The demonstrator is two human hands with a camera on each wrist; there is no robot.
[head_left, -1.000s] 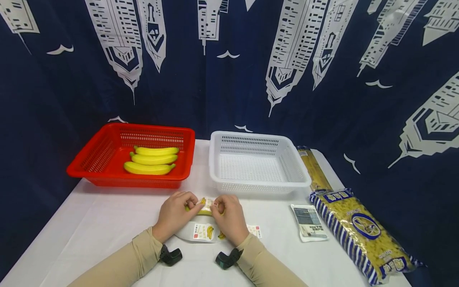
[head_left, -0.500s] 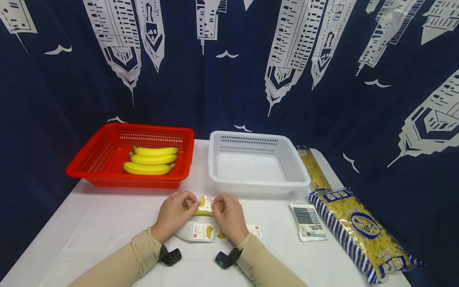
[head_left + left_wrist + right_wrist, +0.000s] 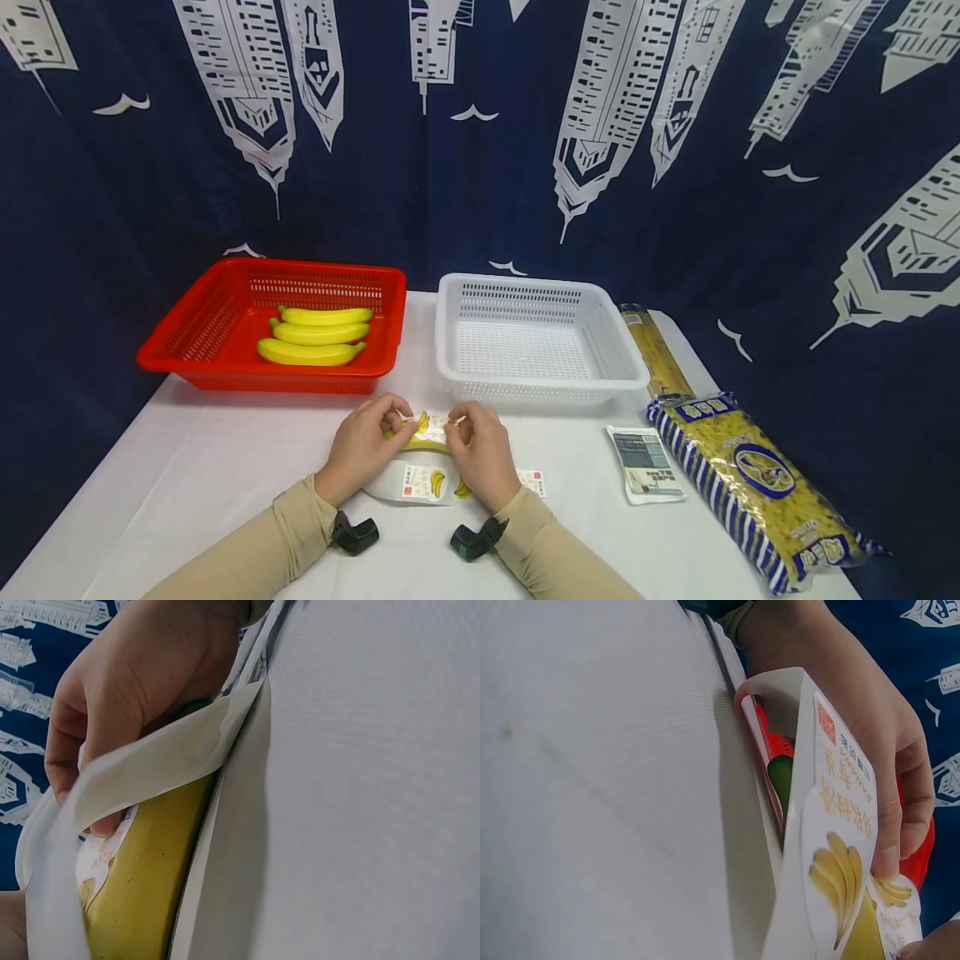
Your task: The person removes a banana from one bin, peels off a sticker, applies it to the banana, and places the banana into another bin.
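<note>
A yellow banana lies crosswise on the table between my hands. On its upper side is a white sticker printed with bananas. My left hand holds the sticker's left end with curled fingers, its thumb against the banana. At the right end, my right hand pinches the sticker between thumb and forefinger. A curled strip of similar stickers stands nearer my body, partly hidden by my right wrist. In the left wrist view, the strip's pale back covers part of the banana.
Behind the left hand stands a red basket with three bananas. A white basket is to its right. Farther right lie a small packet, a pasta bag and a long yellowish pack. A patterned blue curtain hangs behind.
Both hands stay at the banana. The sticker's upper edge sits slightly lower than half a second ago, and the right fingers have shifted slightly upward.
</note>
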